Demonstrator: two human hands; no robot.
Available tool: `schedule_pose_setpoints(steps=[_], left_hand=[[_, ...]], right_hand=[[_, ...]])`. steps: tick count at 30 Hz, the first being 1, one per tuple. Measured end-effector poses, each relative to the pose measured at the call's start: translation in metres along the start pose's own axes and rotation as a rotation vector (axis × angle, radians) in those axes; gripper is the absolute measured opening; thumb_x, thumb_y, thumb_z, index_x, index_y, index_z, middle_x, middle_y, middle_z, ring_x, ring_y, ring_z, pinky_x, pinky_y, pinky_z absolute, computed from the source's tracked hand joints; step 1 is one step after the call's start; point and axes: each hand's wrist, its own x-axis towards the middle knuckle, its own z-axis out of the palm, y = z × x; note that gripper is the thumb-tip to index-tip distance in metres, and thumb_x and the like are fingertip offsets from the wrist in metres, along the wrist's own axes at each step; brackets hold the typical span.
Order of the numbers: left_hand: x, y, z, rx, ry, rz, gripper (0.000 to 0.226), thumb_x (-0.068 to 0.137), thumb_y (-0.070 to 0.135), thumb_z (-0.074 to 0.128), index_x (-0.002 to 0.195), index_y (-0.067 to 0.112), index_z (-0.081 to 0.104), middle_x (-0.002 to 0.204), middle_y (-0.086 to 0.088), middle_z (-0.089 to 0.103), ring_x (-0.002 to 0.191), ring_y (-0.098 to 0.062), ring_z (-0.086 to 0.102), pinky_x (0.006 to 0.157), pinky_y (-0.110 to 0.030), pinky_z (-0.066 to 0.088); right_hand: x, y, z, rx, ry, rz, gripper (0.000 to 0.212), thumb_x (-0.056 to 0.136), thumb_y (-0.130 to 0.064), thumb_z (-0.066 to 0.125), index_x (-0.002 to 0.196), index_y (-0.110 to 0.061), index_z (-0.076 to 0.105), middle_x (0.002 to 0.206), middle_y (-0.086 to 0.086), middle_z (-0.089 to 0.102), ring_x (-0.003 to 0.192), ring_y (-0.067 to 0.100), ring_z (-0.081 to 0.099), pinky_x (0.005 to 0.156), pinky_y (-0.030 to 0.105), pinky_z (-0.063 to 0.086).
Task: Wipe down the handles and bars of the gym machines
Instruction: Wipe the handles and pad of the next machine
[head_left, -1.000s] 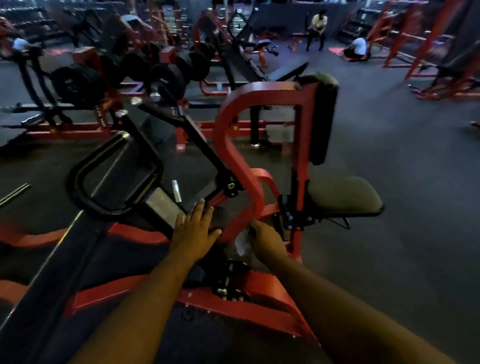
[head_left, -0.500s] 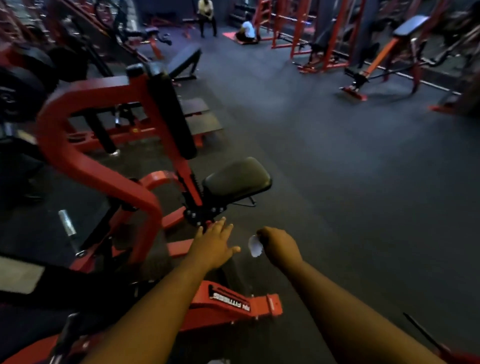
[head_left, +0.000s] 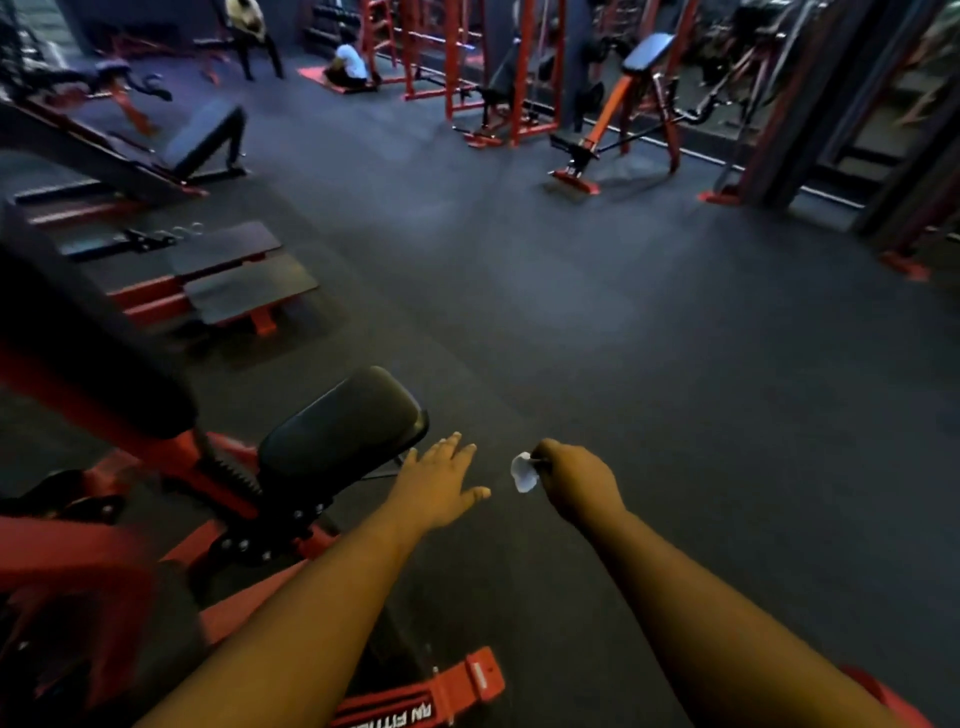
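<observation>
My right hand (head_left: 582, 480) is curled into a fist round a small white wipe (head_left: 522, 472), held in the air over the dark floor. My left hand (head_left: 439, 480) hovers beside it with fingers spread and straight, holding nothing, just right of the black seat pad (head_left: 340, 428) of a red-framed machine (head_left: 218, 467). Neither hand touches the machine. The machine's upper frame is cut off at the left edge of the view.
Dark rubber floor (head_left: 597, 312) stretches ahead. A red foot bar with white lettering (head_left: 431, 696) lies below my arms. Black step platforms (head_left: 228, 280) stand at the left. Red racks (head_left: 467, 67) and an orange bench (head_left: 618, 109) line the back, with two people (head_left: 348, 62) far off.
My view has swung right, away from the red frame. Both hands have come off the machine's frame and now hover over the floor, the right one still gripping the wipe.
</observation>
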Motion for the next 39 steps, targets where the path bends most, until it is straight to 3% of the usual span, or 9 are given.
schedule_pose_setpoints(steps=[5, 11, 14, 16, 22, 27, 32, 36, 39], left_hand=[[0.083, 0.028, -0.018, 0.013, -0.005, 0.016, 0.084, 0.100, 0.068, 0.042, 0.165, 0.026, 0.011, 0.173, -0.004, 0.003, 0.158, -0.025, 0.011, 0.126, -0.057, 0.014], [0.196, 0.062, -0.027, -0.022, -0.034, -0.074, 0.085, 0.100, 0.069, 0.042, 0.165, 0.026, 0.011, 0.173, -0.003, 0.001, 0.159, -0.025, 0.010, 0.126, -0.057, 0.012], [0.244, 0.082, -0.039, -0.076, -0.064, -0.148, 0.086, 0.099, 0.070, 0.042, 0.165, 0.025, 0.010, 0.173, -0.003, 0.002, 0.158, -0.025, 0.010, 0.126, -0.057, 0.014], [0.270, 0.094, -0.049, -0.094, -0.053, -0.180, 0.085, 0.099, 0.069, 0.043, 0.165, 0.026, 0.011, 0.173, -0.003, 0.004, 0.158, -0.025, 0.011, 0.126, -0.056, 0.014], [0.339, 0.101, -0.083, -0.126, 0.002, -0.247, 0.084, 0.099, 0.067, 0.045, 0.165, 0.026, 0.013, 0.173, -0.004, 0.007, 0.158, -0.025, 0.014, 0.126, -0.056, 0.017], [0.391, 0.062, -0.097, -0.173, 0.019, -0.364, 0.084, 0.099, 0.067, 0.045, 0.165, 0.026, 0.012, 0.173, -0.004, 0.008, 0.158, -0.025, 0.013, 0.125, -0.056, 0.015], [0.446, -0.016, -0.116, -0.217, 0.034, -0.492, 0.083, 0.100, 0.065, 0.045, 0.165, 0.026, 0.010, 0.173, -0.005, 0.005, 0.159, -0.025, 0.009, 0.126, -0.057, 0.012], [0.479, -0.097, -0.138, -0.253, 0.045, -0.588, 0.083, 0.100, 0.067, 0.044, 0.165, 0.027, 0.012, 0.173, -0.005, 0.006, 0.158, -0.026, 0.012, 0.125, -0.058, 0.013], [0.496, -0.160, -0.156, -0.258, 0.063, -0.685, 0.083, 0.099, 0.068, 0.044, 0.165, 0.027, 0.013, 0.173, -0.005, 0.008, 0.158, -0.026, 0.014, 0.125, -0.057, 0.014]], right_hand=[[0.069, 0.047, -0.023, -0.042, 0.007, 0.024, 0.019, 0.095, -0.027, 0.063, 0.114, -0.028, 0.062, 0.104, -0.003, 0.070, 0.087, 0.020, 0.065, 0.077, 0.036, 0.056], [0.177, 0.116, -0.046, 0.003, -0.026, -0.041, 0.012, 0.095, -0.028, 0.060, 0.106, -0.025, 0.063, 0.096, -0.003, 0.068, 0.078, 0.019, 0.061, 0.064, 0.029, 0.043], [0.230, 0.151, -0.064, -0.017, -0.029, -0.104, 0.011, 0.098, -0.028, 0.058, 0.109, -0.026, 0.062, 0.098, -0.003, 0.070, 0.076, 0.016, 0.060, 0.064, 0.031, 0.050], [0.262, 0.163, -0.083, -0.046, -0.082, -0.126, 0.012, 0.096, -0.025, 0.061, 0.108, -0.026, 0.061, 0.097, -0.003, 0.069, 0.079, 0.018, 0.063, 0.071, 0.035, 0.056], [0.360, 0.165, -0.114, -0.065, -0.166, -0.198, 0.021, 0.094, -0.027, 0.065, 0.114, -0.026, 0.061, 0.104, 0.000, 0.069, 0.087, 0.023, 0.065, 0.073, 0.036, 0.055], [0.443, 0.141, -0.109, -0.074, -0.184, -0.315, 0.017, 0.099, -0.028, 0.054, 0.113, -0.030, 0.062, 0.106, -0.001, 0.070, 0.094, 0.024, 0.066, 0.079, 0.036, 0.054], [0.554, 0.072, -0.099, -0.096, -0.352, -0.356, 0.024, 0.089, -0.037, 0.062, 0.112, -0.027, 0.061, 0.106, 0.001, 0.067, 0.094, 0.026, 0.065, 0.084, 0.042, 0.057], [0.632, 0.013, -0.079, -0.133, -0.270, -0.553, 0.016, 0.097, -0.034, 0.059, 0.113, -0.030, 0.061, 0.102, -0.004, 0.070, 0.086, 0.018, 0.065, 0.076, 0.038, 0.058], [0.684, -0.045, -0.070, -0.135, -0.316, -0.627, 0.020, 0.093, -0.031, 0.065, 0.113, -0.030, 0.062, 0.101, -0.004, 0.070, 0.085, 0.018, 0.065, 0.069, 0.034, 0.055]])
